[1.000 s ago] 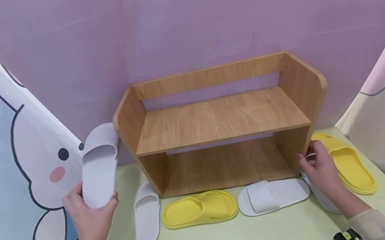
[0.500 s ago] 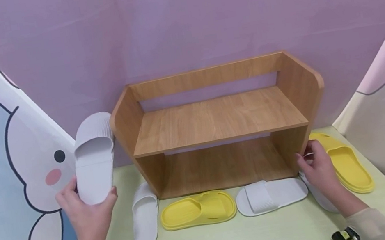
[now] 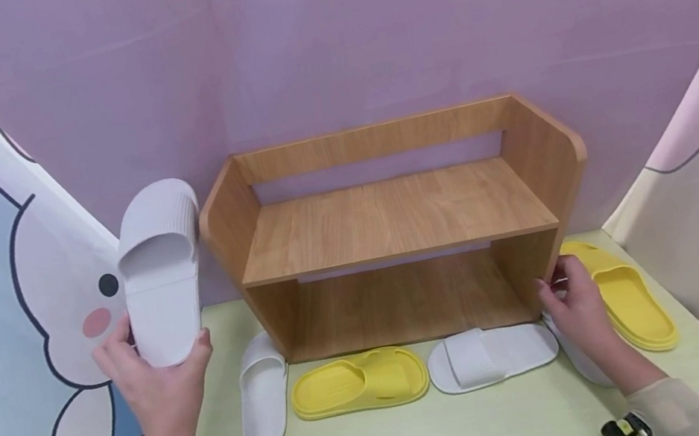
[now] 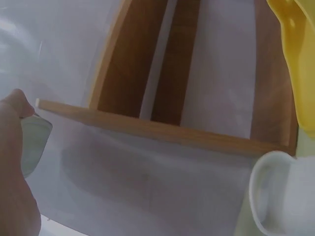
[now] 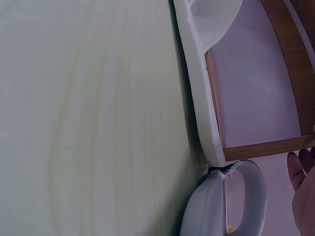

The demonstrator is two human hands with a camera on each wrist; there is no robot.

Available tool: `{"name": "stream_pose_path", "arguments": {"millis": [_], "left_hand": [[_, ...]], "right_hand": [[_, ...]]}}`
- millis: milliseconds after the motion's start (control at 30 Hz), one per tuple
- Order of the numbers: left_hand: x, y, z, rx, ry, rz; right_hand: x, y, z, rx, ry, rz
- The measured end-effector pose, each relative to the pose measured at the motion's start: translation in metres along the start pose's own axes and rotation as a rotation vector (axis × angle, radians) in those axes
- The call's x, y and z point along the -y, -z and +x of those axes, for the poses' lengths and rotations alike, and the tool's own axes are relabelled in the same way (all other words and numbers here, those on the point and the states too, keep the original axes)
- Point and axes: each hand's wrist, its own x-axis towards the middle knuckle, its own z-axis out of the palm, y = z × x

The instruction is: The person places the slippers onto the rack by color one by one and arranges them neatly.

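Observation:
My left hand (image 3: 158,390) grips the heel end of a white slipper (image 3: 164,306), toe strap up, raised left of a two-tier wooden shoe rack (image 3: 390,219). My right hand (image 3: 581,307) pinches the front edge of the rack's right side panel near its foot. In the left wrist view, part of the left hand (image 4: 15,162) shows at the left edge; only a bit of the held slipper (image 4: 34,142) is visible there. Fingertips (image 5: 296,169) of the right hand lie against the panel in the right wrist view. Both rack tiers hold nothing.
Along the rack's front lie a yellow slipper (image 3: 359,382) and a white slipper (image 3: 494,356). Another white slipper (image 3: 264,396) stands at its left foot. To the right are a yellow slipper (image 3: 634,300) and a white one (image 3: 580,353) partly under my right arm.
My left hand has raised the white slipper slightly and shifted it left. My right hand has stayed at the rack's side panel. The view has shifted slightly.

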Motion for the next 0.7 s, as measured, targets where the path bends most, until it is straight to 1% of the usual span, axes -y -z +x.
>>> {"name": "stream_pose_path", "arguments": {"millis": [167,233,333,433,533,667,700], "left_hand": [[-0.011,-0.003,0.000,-0.019,-0.021,-0.035],[-0.018,-0.003,0.000,-0.027,-0.034,-0.053],[-0.034,-0.003,-0.001,-0.039,-0.055,-0.092],[-0.050,-0.002,-0.003,-0.045,-0.062,-0.121],[-0.056,-0.002,-0.005,-0.031,-0.063,-0.119],[-0.047,-0.007,-0.006,0.005,-0.068,-0.078],[-0.046,-0.008,-0.006,0.017,-0.067,-0.071]], "right_hand": [[0.001,0.000,-0.001,-0.003,0.011,-0.010],[0.001,0.000,-0.001,-0.001,0.012,-0.011],[0.000,0.000,-0.001,-0.002,0.019,-0.015],[-0.002,-0.001,-0.002,-0.005,0.031,-0.019],[-0.003,-0.001,-0.001,-0.006,0.034,-0.027],[-0.002,-0.001,-0.001,0.001,0.025,-0.032],[-0.002,-0.001,-0.001,0.003,0.023,-0.034]]}}
